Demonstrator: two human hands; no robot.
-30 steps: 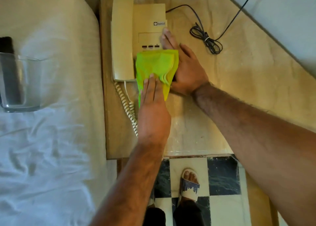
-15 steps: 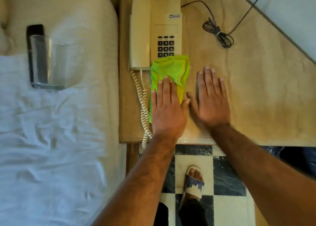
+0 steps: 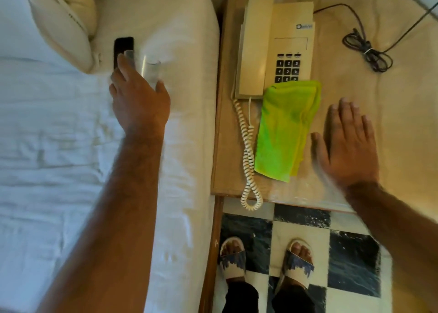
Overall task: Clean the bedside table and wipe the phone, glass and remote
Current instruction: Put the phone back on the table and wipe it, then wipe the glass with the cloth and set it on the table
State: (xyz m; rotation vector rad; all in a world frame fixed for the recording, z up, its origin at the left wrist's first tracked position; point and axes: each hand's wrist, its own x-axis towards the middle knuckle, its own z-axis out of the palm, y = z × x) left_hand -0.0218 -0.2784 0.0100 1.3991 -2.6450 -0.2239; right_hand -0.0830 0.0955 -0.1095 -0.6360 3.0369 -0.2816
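A cream corded phone (image 3: 275,49) stands at the back left of the bedside table (image 3: 398,113). A folded lime-green cloth (image 3: 284,132) lies in front of the phone, over its lower edge. My right hand (image 3: 348,146) rests flat and open on the table just right of the cloth. On the bed, a clear glass (image 3: 149,70) lies beside a black remote (image 3: 123,49). My left hand (image 3: 139,99) wraps its fingers and thumb around the glass.
The phone's coiled cord (image 3: 248,156) hangs over the table's front edge. A bundled black cable (image 3: 367,49) lies at the table's back right. A pillow (image 3: 64,23) sits at the bed's head. My feet in sandals (image 3: 265,263) stand on checkered floor tiles.
My left hand left the cloth and reached over to the bed, closing around the glass. My right hand stayed flat on the table. The view shifted left.
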